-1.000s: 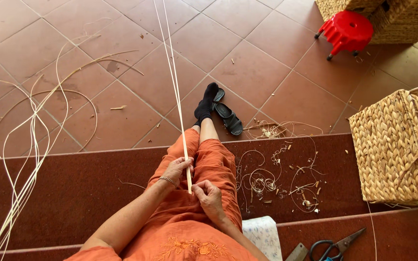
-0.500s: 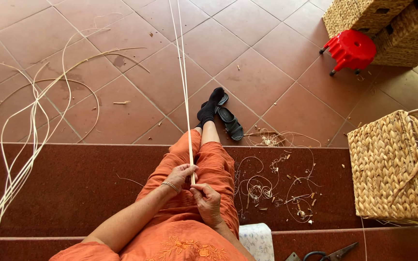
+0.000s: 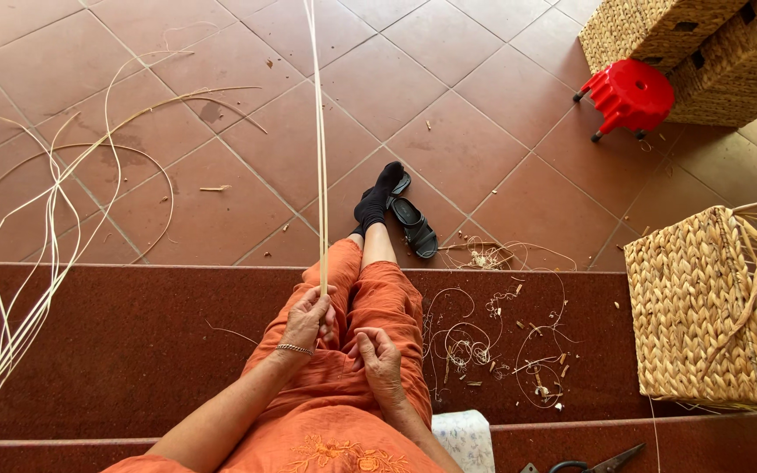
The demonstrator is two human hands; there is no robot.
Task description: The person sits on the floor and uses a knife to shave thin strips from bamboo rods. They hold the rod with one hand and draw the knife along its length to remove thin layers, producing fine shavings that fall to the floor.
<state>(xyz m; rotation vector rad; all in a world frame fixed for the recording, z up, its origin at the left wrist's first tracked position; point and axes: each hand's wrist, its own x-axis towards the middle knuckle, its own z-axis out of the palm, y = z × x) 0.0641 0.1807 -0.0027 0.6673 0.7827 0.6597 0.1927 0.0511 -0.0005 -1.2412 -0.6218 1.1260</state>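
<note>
I sit on a dark red step in orange clothes, legs stretched toward the tiled floor. My left hand, with a bracelet at the wrist, grips the lower end of a pair of long pale cane strips that rise straight up out of the top of the view. My right hand rests on my lap just right of them, fingers curled; I cannot tell whether it holds a tool or the strip's end. One foot in a black sock lies beside a black sandal.
Loose long cane strands sprawl on the left. Curled shavings litter the step at right. A half-woven basket stands at right, a red plastic stool and woven boxes beyond. Scissors lie at the bottom edge.
The view has shifted slightly. My hands have drawn closer to my lap along the strips, the left hand closing on them; the strips stay upright.
</note>
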